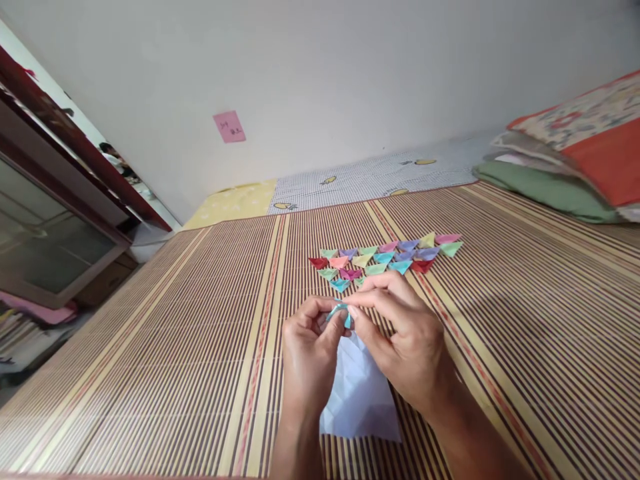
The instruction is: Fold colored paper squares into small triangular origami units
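Observation:
A small piece of teal folded paper is pinched between my two hands, partly covered by the fingers. My left hand is closed on its left side, thumb on top. On the right side, the thumb and index finger of my right hand grip the same piece, while its other fingers reach forward. Under my hands lies a creased pale sheet of paper. Just beyond them, several small folded paper triangles in many colours stand in rows; my right hand hides some of the nearest ones.
A striped bamboo mat spreads beneath everything. Folded bedding and a cushion are piled at the right by the wall. A pink note is stuck on the wall. To the left stands a glass-doored cabinet; a person shows far off through the doorway.

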Motion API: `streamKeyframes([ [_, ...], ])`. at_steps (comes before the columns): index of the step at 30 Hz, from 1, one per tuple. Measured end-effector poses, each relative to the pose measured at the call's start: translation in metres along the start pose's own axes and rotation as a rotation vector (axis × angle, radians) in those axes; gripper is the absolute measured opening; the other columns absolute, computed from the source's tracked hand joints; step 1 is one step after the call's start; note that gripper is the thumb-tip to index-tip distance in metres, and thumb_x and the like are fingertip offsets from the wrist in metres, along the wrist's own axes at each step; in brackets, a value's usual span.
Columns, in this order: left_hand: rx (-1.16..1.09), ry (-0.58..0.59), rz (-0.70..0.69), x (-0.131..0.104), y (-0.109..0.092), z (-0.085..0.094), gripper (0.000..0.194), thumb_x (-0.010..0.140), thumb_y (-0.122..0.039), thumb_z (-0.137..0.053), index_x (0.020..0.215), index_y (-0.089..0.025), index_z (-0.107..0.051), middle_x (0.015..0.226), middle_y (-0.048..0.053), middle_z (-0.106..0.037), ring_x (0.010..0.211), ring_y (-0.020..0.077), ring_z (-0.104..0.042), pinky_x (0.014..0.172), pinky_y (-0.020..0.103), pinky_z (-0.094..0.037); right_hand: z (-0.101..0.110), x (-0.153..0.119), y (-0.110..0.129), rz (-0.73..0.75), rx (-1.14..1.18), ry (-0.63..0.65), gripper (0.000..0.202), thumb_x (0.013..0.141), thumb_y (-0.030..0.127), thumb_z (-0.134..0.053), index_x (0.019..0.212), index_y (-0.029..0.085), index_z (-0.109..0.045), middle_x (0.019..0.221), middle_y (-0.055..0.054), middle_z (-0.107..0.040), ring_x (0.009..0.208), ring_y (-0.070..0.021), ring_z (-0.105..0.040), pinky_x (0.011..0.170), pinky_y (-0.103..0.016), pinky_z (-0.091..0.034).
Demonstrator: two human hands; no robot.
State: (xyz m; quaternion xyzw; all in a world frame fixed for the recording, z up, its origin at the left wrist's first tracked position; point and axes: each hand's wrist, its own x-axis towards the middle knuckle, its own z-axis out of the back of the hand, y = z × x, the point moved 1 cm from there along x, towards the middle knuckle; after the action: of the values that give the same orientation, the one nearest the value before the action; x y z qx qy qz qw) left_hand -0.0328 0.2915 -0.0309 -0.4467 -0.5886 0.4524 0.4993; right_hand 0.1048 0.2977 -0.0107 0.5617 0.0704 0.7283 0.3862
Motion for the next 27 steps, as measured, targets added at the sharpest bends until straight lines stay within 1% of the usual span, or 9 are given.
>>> streamKeyframes([
  [5,0.071,0.008,-0.097,-0.001,0.002,0.000,0.008,0.090,-0.019,-0.072,0.082,-0.019,-0.073,0.083,0.002,-0.063,0.073,0.0142,-0.056,0.065,0.026,-0.051,-0.002,0.000,-0.001,0.010,-0.018,0.033,0.017,0.098,0.009,-0.056,0.091,0.017,-0.070,0.095,-0.008,-0.060,0.091,-0.0217,-0.065,0.081,-0.039,-0.056],
  [10,0.088,-0.020,-0.096,-0.001,0.003,0.002,0.007,0.090,-0.023,-0.072,0.084,-0.019,-0.073,0.093,0.004,-0.065,0.075,0.0149,-0.059,0.069,0.029,-0.055,-0.002,-0.001,0.002,0.008,-0.026,0.069,0.017,0.100,0.009,-0.053,0.094,0.019,-0.066,0.095,-0.008,-0.062,0.093,-0.0231,-0.063,0.082,-0.041,-0.055],
  [16,0.136,-0.011,-0.116,-0.002,0.003,-0.002,0.009,0.089,-0.020,-0.070,0.080,-0.018,-0.070,0.087,0.004,-0.064,0.075,0.0158,-0.057,0.069,0.029,-0.055,-0.006,-0.002,0.001,0.032,-0.056,0.093,0.022,0.100,0.005,-0.047,0.089,0.018,-0.060,0.095,-0.009,-0.060,0.090,-0.0233,-0.060,0.079,-0.041,-0.051],
  [18,0.128,0.030,-0.103,-0.002,-0.001,-0.001,0.005,0.090,-0.019,-0.071,0.084,-0.018,-0.071,0.087,0.005,-0.065,0.080,0.0171,-0.060,0.072,0.030,-0.056,-0.004,-0.001,-0.001,0.031,-0.055,0.101,0.022,0.100,0.005,-0.046,0.089,0.018,-0.060,0.096,-0.009,-0.059,0.091,-0.0238,-0.060,0.080,-0.042,-0.051],
  [19,0.114,0.067,-0.083,-0.002,-0.004,0.001,0.003,0.090,-0.020,-0.071,0.088,-0.018,-0.072,0.089,0.005,-0.066,0.082,0.0175,-0.062,0.074,0.029,-0.056,-0.001,-0.001,-0.002,0.027,-0.046,0.107,0.022,0.100,0.006,-0.047,0.089,0.019,-0.060,0.097,-0.009,-0.059,0.093,-0.0242,-0.060,0.081,-0.042,-0.051],
  [21,0.053,0.166,-0.024,-0.002,-0.010,0.007,0.007,0.091,-0.024,-0.072,0.094,-0.018,-0.072,0.096,0.007,-0.069,0.085,0.0174,-0.064,0.075,0.028,-0.055,0.006,0.000,-0.004,-0.002,0.007,0.137,0.021,0.101,0.008,-0.049,0.090,0.020,-0.061,0.103,-0.008,-0.060,0.101,-0.0249,-0.061,0.087,-0.043,-0.052],
  [23,-0.060,0.252,0.041,-0.001,-0.015,0.014,0.013,0.095,-0.031,-0.069,0.094,-0.018,-0.069,0.103,0.009,-0.071,0.081,0.0156,-0.063,0.069,0.026,-0.055,0.014,0.002,-0.005,-0.065,0.112,0.220,0.018,0.101,0.011,-0.054,0.091,0.022,-0.063,0.115,-0.008,-0.060,0.113,-0.0247,-0.061,0.095,-0.043,-0.052],
  [24,-0.124,0.267,0.062,-0.001,-0.016,0.017,0.015,0.097,-0.034,-0.067,0.097,-0.019,-0.067,0.107,0.009,-0.071,0.078,0.0142,-0.063,0.067,0.025,-0.054,0.018,0.002,-0.006,-0.097,0.177,0.274,0.017,0.101,0.012,-0.056,0.091,0.023,-0.064,0.122,-0.007,-0.059,0.119,-0.0243,-0.061,0.099,-0.043,-0.052],
  [27,-0.245,0.378,0.149,-0.001,-0.014,0.018,0.020,0.097,-0.035,-0.067,0.113,-0.023,-0.064,0.112,0.010,-0.071,0.079,0.0159,-0.066,0.063,0.026,-0.053,0.024,0.002,-0.006,-0.174,0.360,0.420,0.016,0.101,0.013,-0.059,0.092,0.025,-0.065,0.134,-0.004,-0.056,0.127,-0.0225,-0.060,0.105,-0.040,-0.053],
])
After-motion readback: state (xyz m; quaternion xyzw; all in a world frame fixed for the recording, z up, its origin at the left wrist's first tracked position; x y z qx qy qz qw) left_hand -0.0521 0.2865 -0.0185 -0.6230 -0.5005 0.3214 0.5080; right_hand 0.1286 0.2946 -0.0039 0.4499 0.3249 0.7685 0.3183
